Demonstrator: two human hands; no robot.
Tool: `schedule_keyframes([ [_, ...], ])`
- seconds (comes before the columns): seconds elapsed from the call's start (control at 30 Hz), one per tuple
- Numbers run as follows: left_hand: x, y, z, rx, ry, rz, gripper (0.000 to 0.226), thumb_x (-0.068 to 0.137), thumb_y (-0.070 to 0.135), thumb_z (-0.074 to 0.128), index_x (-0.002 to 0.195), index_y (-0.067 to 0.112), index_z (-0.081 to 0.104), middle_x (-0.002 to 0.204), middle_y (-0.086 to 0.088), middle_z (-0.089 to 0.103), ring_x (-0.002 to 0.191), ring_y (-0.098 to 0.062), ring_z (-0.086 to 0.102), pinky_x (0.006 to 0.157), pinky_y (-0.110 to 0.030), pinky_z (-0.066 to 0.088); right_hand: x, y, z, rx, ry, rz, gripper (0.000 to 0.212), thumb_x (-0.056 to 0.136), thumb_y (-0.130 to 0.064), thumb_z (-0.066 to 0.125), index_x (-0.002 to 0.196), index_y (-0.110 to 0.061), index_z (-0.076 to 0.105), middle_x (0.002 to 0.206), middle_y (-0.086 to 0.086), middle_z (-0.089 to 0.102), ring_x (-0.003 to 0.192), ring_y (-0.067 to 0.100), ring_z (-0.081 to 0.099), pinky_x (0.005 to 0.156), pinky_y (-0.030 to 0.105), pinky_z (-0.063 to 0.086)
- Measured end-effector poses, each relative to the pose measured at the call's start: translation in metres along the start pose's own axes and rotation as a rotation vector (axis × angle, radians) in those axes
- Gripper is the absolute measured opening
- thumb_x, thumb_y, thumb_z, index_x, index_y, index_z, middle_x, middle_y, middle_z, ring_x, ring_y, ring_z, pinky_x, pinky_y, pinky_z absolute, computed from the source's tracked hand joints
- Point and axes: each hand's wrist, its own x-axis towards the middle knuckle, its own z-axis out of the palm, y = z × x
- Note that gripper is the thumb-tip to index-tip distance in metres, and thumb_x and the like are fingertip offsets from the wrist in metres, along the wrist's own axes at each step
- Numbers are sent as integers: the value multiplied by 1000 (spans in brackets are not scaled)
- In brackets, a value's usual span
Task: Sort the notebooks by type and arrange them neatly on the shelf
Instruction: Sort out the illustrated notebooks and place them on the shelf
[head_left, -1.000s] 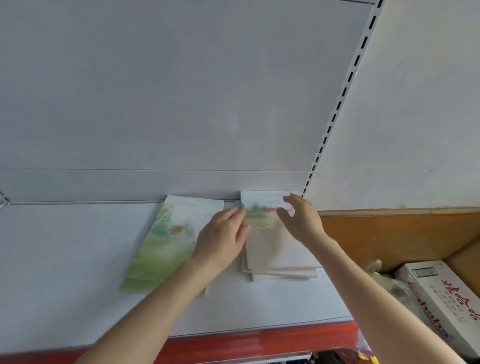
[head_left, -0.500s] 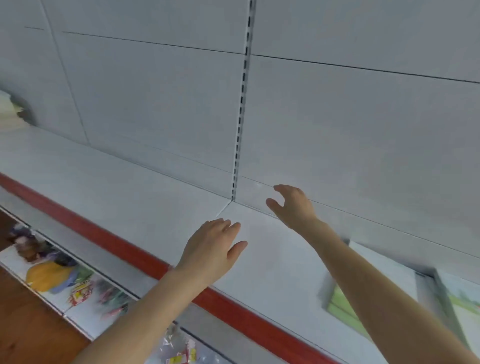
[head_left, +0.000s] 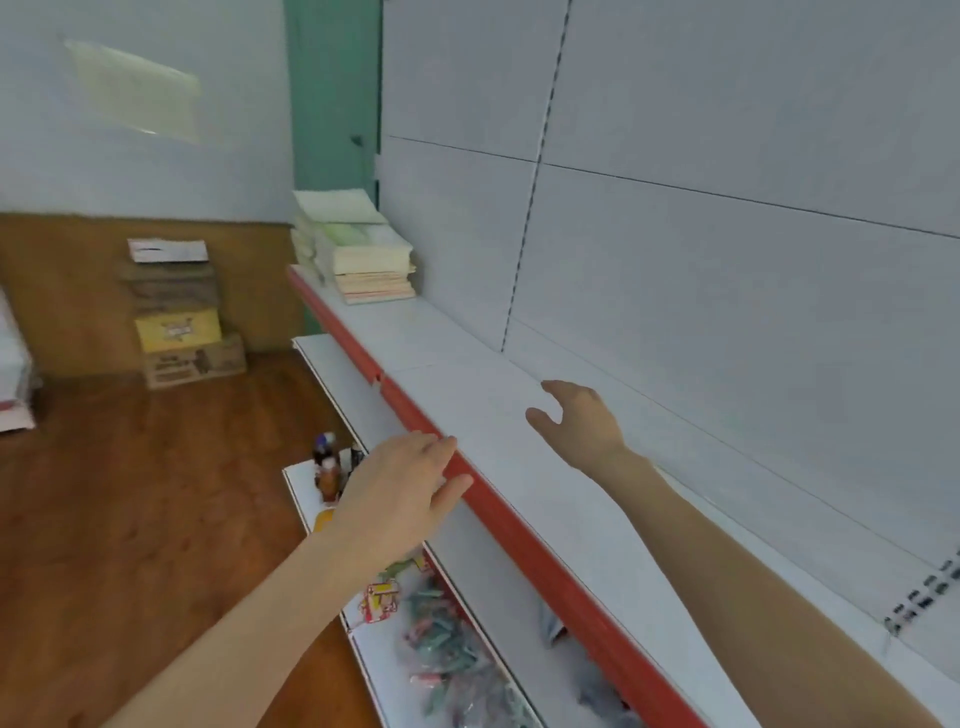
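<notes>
Two bare hands are out over one long white shelf (head_left: 467, 395), and that shelf is our landmark: it runs from the near right corner away toward the far left, with a red strip along its front edge. Behind it rises the grey back panel (head_left: 727, 260), split by a slotted upright. In front of the shelf and below it, wooden floor (head_left: 156, 519) fills the left side. Right under the shelf sits a lower shelf (head_left: 332, 374), white too, with blurred colourful packets (head_left: 441, 639) lying on its near part. Well away from the shelf's far end, against the wall, there's a stack of cardboard boxes (head_left: 179, 322), the yellow one second from the bottom.

Now the notebooks (head_left: 363, 249): they're piled at the very far end of the shelf in two stacks side by side, pale green and cream covers on top, pink edges at the base, well apart from both hands.

Right hand (head_left: 582, 421) hovers above the shelf's flat top, about midway along, fingers loosely bent, thumb held apart, nothing in it. Left hand (head_left: 400, 493) is at the shelf's red front edge, palm down, fingers straight and close together, thumb splayed, also carrying nothing; whether the fingertips actually touch the strip, I can't tell.

Smallest of all, a little dark-capped bottle (head_left: 326, 467) stands on the lower shelf, just left of the left hand.
</notes>
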Motion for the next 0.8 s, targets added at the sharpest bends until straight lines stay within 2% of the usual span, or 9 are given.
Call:
schedule_keyframes([
  [0.23,54,-153,29,97,-22,-173,48,82,44,39,94,11,72,71,1,69,64,-16,67,53,-26,55,154,-81,83,40,-69,-166,51,95,-30,49,140,-10,38,144,5,41,135,21,32,108,26,22],
  [0.3,75,-192,32,124,-23,-199,41,83,43,48,93,12,73,72,1,70,66,-15,68,56,-25,54,200,-102,99,40,-88,-191,51,95,-31,49,140,-10,37,145,5,40,135,21,32,109,26,21],
  [0.37,94,-230,34,89,10,-255,35,85,38,60,104,10,70,85,-3,72,81,-20,69,68,-30,55,246,-125,114,24,-86,-233,51,95,-31,49,140,-9,38,145,6,40,135,21,33,109,26,21],
  [0.4,103,-248,33,64,7,-292,39,87,39,59,111,9,67,93,-5,72,90,-22,68,75,-33,54,269,-137,122,24,-86,-254,51,95,-31,49,140,-9,38,144,6,41,134,21,34,109,26,21],
  [0.47,119,-281,32,92,-35,-327,47,93,44,46,125,12,58,109,-2,67,106,-21,61,88,-32,49,307,-164,139,35,-104,-285,51,94,-30,49,139,-9,39,144,7,42,134,21,35,109,27,23],
  [0.53,131,-320,39,84,-21,-346,52,96,47,35,139,18,41,130,1,55,124,-17,46,102,-28,36,340,-191,159,37,-119,-318,50,94,-30,49,139,-9,40,143,7,43,133,22,36,108,28,25],
  [0.6,142,-363,47,73,-42,-372,54,96,47,31,143,21,33,139,3,47,131,-14,38,106,-25,29,374,-219,181,41,-125,-336,50,94,-31,49,139,-10,39,143,7,42,132,23,36,108,31,26],
  [0.8,174,-499,76,102,-77,-369,54,96,49,29,144,24,29,143,4,41,134,-14,33,108,-26,27,466,-299,242,8,-83,-351,51,93,-33,50,138,-10,41,140,9,46,129,24,40,106,30,28],
])
